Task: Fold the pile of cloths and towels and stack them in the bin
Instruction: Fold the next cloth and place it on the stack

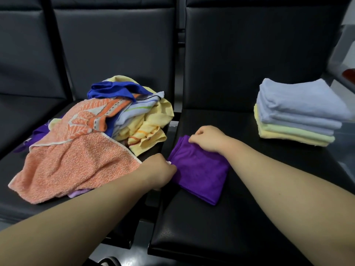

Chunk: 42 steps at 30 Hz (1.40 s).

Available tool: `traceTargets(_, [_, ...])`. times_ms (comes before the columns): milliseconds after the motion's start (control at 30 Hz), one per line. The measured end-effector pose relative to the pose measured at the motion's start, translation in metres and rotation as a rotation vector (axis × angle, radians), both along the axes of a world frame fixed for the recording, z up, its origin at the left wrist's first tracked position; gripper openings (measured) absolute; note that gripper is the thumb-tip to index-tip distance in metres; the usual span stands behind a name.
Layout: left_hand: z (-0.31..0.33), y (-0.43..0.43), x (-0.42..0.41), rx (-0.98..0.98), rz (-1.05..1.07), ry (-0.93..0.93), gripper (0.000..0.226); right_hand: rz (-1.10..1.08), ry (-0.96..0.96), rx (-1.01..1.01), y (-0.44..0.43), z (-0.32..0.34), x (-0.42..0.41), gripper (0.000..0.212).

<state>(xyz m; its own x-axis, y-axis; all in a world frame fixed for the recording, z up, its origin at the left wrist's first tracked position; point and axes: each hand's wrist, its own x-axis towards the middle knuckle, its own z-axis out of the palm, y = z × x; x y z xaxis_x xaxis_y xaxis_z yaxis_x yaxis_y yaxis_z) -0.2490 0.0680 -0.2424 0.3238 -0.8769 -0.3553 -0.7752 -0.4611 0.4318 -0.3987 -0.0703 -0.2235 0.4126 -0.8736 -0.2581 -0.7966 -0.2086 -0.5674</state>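
A folded purple cloth lies on the black seat in front of me. My left hand pinches its near left corner with curled fingers. My right hand grips the far corner. To the left, a loose pile of cloths covers the neighbouring seat: an orange towel in front, yellow, blue and striped pieces behind. A neat stack of folded towels, pale blue over green and yellow, sits at the right of the same seat as the purple cloth. No bin is in view.
Black padded seat backs rise behind both seats. A narrow gap separates the two seats. A pale surface with a red object shows at the far right edge.
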Motion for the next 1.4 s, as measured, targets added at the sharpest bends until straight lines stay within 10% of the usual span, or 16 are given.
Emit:
traceTargets(167, [0.016,-0.004,-0.003,0.084,-0.011,-0.007,0.028,0.112,0.146,0.028,0.009,0.008,-0.004,0.032])
traceTargets(300, [0.029,-0.012,0.001,-0.045,0.072,0.077,0.019,-0.071,-0.184,0.121,0.006,0.009,-0.020,0.006])
traceTargets(533, [0.058,-0.045,-0.034,-0.460,0.187,0.454,0.020,-0.221,-0.499,-0.045,0.006,0.046,-0.096,0.018])
traceTargets(767, [0.121,-0.111,-0.111,-0.721,0.038,0.415,0.012,-0.454,-0.614,-0.256,-0.016,0.090,-0.181,0.027])
traceTargets(1400, [0.101,-0.332,-0.235,-0.721,-0.029,0.375,0.029,-0.747,-0.164,-0.351,-0.186,0.083,-0.281,0.029])
